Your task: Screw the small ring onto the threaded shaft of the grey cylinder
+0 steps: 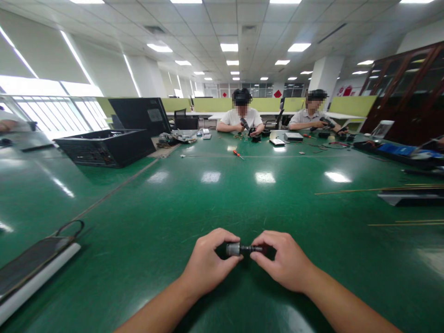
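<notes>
Just above the green tabletop, near its front, both hands hold a short cylindrical piece level between them. It has a grey, metallic-looking thick end on the left and a thinner dark stem running right; I cannot make out its exact kind. My left hand is closed, with thumb and fingers pinching the grey end. My right hand is closed too, its thumb and fingertips gripping the dark, reddish end of the stem. The fingers hide part of both ends.
A black computer case stands at left. An orange screwdriver lies mid-table. Lower left is a dark pad on a white bar. Thin sticks and a metal bracket lie right. Two people work with tools across the table.
</notes>
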`<state>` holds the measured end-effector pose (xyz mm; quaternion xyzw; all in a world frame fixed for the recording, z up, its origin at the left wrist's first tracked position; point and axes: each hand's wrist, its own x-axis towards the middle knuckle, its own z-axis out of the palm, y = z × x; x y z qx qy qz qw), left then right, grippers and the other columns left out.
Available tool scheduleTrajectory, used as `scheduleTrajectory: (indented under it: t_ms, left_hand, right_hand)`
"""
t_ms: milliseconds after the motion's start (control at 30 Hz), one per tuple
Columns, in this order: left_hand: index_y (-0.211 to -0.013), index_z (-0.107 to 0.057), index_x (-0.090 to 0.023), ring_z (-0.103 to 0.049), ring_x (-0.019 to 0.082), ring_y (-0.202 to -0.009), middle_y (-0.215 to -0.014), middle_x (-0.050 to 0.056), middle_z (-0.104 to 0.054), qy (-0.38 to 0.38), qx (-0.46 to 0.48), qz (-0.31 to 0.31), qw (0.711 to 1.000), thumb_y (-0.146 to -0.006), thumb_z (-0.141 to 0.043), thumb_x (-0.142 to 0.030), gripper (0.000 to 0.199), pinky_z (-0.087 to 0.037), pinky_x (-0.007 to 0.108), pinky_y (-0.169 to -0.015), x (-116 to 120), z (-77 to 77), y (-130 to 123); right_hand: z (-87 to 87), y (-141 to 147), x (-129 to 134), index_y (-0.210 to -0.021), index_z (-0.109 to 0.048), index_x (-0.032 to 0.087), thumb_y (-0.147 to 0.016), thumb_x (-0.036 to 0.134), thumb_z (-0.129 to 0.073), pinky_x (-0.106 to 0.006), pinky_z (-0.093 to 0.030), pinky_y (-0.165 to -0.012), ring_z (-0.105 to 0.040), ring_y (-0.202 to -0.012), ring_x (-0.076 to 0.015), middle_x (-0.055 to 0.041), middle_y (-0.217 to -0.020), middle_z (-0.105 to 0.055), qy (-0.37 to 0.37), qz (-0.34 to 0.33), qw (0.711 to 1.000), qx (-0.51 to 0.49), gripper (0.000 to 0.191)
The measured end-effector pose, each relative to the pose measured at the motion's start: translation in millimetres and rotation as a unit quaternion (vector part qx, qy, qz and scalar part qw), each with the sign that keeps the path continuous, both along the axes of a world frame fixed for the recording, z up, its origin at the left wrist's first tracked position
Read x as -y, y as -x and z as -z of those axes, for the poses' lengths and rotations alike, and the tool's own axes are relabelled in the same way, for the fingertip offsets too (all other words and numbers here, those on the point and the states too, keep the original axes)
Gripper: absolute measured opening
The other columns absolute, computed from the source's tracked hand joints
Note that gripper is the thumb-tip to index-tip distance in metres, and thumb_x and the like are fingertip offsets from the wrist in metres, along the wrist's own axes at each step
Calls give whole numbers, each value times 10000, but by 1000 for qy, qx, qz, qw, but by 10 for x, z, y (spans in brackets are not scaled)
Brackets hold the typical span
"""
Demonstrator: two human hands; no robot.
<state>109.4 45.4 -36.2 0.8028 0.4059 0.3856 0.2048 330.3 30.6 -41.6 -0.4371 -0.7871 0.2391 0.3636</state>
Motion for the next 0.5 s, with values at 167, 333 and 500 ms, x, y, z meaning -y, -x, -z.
scheduleTrajectory:
  t_ms: [167, 333, 500]
  left_hand:
    - [-913, -694, -210, -677, 169, -806, -872, 7, -718, 0, -5, -1, 1000, -700, -762, -121, 241, -515, 280, -742, -8, 0, 4]
    - [-918, -694, -211, -676, 176, -804, -874, 16, -720, -3, -5, 0, 1000, -701, -752, -116, 244, -515, 287, -739, -12, -5, 7]
    - [-920, -693, -211, -676, 178, -809, -878, 21, -720, -3, -1, -1, 1000, -705, -751, -121, 240, -515, 289, -740, -22, -7, 11]
  right_hand:
    - [8, -9, -2, -852, -690, 204, -828, 189, -669, -268, -410, -650, -597, -683, -149, 5, -742, -653, -2, -2, 1000, 0, 35]
    - [16, -15, -9, -852, -686, 207, -830, 193, -669, -267, -418, -652, -597, -681, -149, 6, -741, -651, -6, -2, 1000, -1, 31]
    - [15, -20, -8, -854, -689, 206, -835, 198, -667, -266, -417, -653, -600, -679, -146, 8, -736, -649, -5, -2, 1000, -2, 31]
